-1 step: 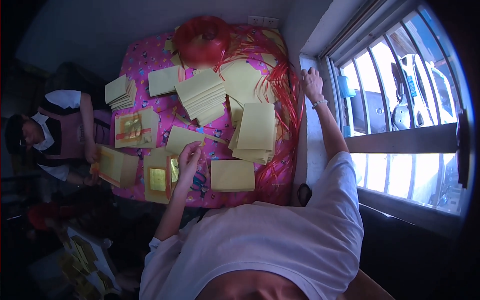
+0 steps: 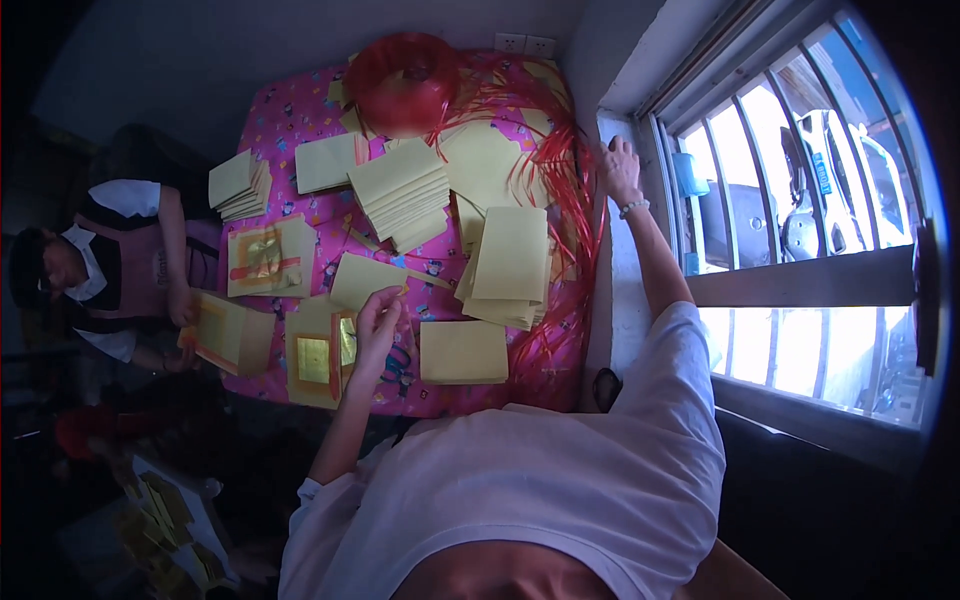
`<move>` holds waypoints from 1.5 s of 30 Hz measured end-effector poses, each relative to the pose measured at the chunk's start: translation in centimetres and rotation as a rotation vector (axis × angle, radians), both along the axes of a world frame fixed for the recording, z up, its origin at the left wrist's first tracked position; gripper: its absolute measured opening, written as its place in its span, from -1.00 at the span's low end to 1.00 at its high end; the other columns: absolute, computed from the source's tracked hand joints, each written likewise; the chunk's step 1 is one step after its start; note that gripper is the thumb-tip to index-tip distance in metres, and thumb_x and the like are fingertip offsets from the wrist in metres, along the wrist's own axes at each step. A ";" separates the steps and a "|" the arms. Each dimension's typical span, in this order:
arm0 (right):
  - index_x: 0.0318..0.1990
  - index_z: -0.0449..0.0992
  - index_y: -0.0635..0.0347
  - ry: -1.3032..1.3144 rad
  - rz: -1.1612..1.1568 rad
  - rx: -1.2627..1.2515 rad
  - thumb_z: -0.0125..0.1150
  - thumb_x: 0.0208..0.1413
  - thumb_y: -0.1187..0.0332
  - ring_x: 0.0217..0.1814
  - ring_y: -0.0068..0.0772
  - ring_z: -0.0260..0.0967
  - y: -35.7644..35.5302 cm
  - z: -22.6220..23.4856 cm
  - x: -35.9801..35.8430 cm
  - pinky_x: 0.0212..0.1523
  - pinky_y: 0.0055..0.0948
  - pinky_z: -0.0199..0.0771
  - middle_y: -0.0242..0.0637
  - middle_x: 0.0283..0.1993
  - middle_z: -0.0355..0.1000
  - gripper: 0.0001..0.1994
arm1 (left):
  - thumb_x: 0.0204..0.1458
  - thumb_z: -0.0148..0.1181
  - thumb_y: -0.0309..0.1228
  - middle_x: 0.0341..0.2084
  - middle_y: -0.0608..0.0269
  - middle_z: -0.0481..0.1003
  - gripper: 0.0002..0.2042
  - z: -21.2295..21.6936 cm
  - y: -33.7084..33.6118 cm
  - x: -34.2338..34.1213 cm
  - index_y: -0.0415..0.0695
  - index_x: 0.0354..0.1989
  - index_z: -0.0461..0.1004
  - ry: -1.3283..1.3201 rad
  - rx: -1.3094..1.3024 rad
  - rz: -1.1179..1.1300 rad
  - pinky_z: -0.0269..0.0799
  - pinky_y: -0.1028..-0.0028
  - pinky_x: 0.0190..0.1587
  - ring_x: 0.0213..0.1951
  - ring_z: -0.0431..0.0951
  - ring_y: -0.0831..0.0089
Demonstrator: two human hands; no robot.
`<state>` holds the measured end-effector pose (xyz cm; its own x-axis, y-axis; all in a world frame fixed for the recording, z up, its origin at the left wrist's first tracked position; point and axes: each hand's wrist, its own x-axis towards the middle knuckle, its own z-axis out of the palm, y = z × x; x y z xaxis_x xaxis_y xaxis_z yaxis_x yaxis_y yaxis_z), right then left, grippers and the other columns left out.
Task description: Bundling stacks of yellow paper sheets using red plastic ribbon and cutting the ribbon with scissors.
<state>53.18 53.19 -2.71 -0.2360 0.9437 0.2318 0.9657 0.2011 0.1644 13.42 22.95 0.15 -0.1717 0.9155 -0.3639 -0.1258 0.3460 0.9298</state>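
My left hand (image 2: 378, 325) hovers over the near middle of the table with its fingers pinched together. Whatever lies between them is too small to make out. Just beside it are a folded yellow paper (image 2: 363, 282), scissors with teal handles (image 2: 400, 362) and a yellow paper piece with a shiny gold panel (image 2: 314, 358). My right hand (image 2: 619, 170) reaches out to the windowsill, fingers curled, close to a tangle of red plastic strips (image 2: 565, 160). Its fingertips are partly hidden, so what it grips does not show.
Stacks of yellow paper (image 2: 402, 190) cover the pink patterned tablecloth (image 2: 290, 100). A red coil of strip (image 2: 403, 82) sits at the back. At the left, a co-worker (image 2: 130, 250) handles a yellow paper piece (image 2: 235, 332). A barred window (image 2: 800, 200) borders the right.
Almost nothing differs. My right hand has shifted very slightly along the windowsill.
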 end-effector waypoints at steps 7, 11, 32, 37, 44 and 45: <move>-0.22 0.44 0.03 -0.120 -0.170 -0.003 -0.06 0.00 0.37 -0.01 -0.30 0.17 1.7 -3.7 -1.0 -0.14 -0.36 0.20 -0.27 -0.15 0.25 -0.81 | 0.12 -0.03 -0.42 -0.26 0.29 0.44 -0.75 -1.1 -3.6 -1.7 -0.11 -0.03 0.33 0.013 -0.054 0.108 0.39 0.62 -0.32 -0.33 0.47 0.58; -0.24 0.42 0.09 -0.144 -0.324 -0.147 -0.05 0.03 0.33 -0.08 -0.27 0.34 1.3 -2.9 -1.6 -0.21 -0.31 0.33 -0.26 -0.16 0.36 -0.83 | 0.11 -0.01 -0.39 -0.26 0.31 0.43 -0.74 -1.5 -5.7 -3.3 -0.11 -0.03 0.33 0.015 -0.124 0.228 0.41 0.58 -0.31 -0.32 0.47 0.58; -0.33 0.28 0.26 1.393 0.334 0.579 -0.01 0.15 0.37 -0.48 -0.71 0.19 -5.6 22.6 -6.9 -0.50 -0.67 0.21 -0.38 -0.51 0.27 -0.86 | 0.15 -0.06 -0.32 -0.26 0.31 0.43 -0.72 2.5 -1.7 1.4 -0.16 -0.02 0.33 -0.197 -0.013 0.045 0.40 0.61 -0.29 -0.31 0.47 0.58; -0.39 0.38 0.18 0.967 0.945 -0.158 0.17 -0.07 0.48 -0.53 -0.42 0.37 -20.1 22.4 -18.5 -0.58 -0.49 0.36 -0.30 -0.50 0.33 -0.90 | 0.16 -0.14 -0.14 -0.21 0.25 0.44 -0.60 8.7 -0.1 3.1 -0.19 0.02 0.29 -0.753 0.144 -0.134 0.38 0.48 -0.15 -0.25 0.47 0.47; -0.46 0.32 0.20 0.510 1.286 -0.548 0.13 -0.09 0.31 -0.53 -0.30 0.36 -31.3 16.7 -22.6 -0.56 -0.35 0.38 -0.27 -0.51 0.27 -0.83 | 0.18 -0.15 -0.25 -0.50 0.37 0.35 -0.72 8.3 -2.7 -5.7 -0.14 -0.05 0.32 -1.257 0.130 0.014 0.32 0.49 -0.29 -0.45 0.37 0.53; -0.47 0.33 0.23 0.532 1.263 -0.691 0.12 -0.10 0.33 -0.51 -0.24 0.37 -32.0 16.6 -22.4 -0.52 -0.31 0.38 -0.24 -0.51 0.30 -0.83 | 0.18 -0.14 -0.32 -0.57 0.39 0.27 -0.78 8.1 -4.0 -7.5 -0.14 -0.10 0.34 -1.231 0.113 0.123 0.27 0.53 -0.38 -0.52 0.27 0.59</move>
<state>30.78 21.15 13.87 -0.9751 0.1530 0.1608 0.0261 0.7984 -0.6016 5.96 18.98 8.25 0.1412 0.9543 -0.2636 -0.9612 0.1959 0.1943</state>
